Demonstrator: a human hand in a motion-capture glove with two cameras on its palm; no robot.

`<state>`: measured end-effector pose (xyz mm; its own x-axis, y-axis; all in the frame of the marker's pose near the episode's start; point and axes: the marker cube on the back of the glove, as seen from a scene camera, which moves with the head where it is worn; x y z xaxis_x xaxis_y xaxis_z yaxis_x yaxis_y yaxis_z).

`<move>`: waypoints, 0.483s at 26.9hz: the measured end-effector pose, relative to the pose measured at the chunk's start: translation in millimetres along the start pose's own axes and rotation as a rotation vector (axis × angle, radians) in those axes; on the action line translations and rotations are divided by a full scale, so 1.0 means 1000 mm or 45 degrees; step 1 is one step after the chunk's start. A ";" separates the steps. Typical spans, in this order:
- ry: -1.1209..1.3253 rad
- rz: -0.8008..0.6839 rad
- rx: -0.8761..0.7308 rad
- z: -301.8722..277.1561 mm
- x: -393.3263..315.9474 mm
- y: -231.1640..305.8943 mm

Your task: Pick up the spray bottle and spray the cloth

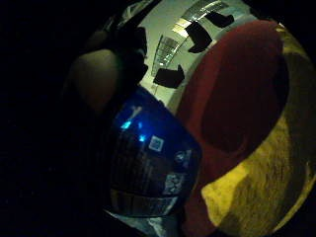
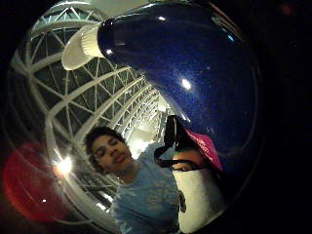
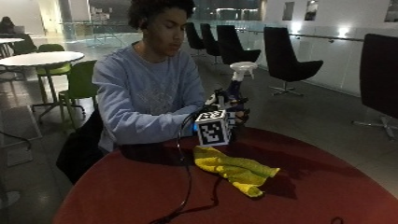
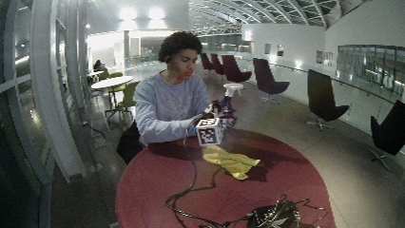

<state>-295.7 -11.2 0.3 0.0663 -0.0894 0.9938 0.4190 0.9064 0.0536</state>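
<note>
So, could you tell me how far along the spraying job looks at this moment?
The pick-up looks done: the gloved right hand grips the blue spray bottle and holds it upright above the red table, white nozzle on top. The yellow cloth lies crumpled on the table just below and in front of the hand. No mist shows, and whether the cloth is wet cannot be told, so aiming and spraying appear to be left.

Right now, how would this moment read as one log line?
right hand: grips spray bottle, lifted | yellow cloth: on red table, below | spraying: cannot tell
</note>
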 end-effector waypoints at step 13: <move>0.181 -0.164 -0.047 0.045 0.043 -0.020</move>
<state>-342.2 -15.0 46.7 0.1362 -0.2638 0.9549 0.4653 0.8680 0.1734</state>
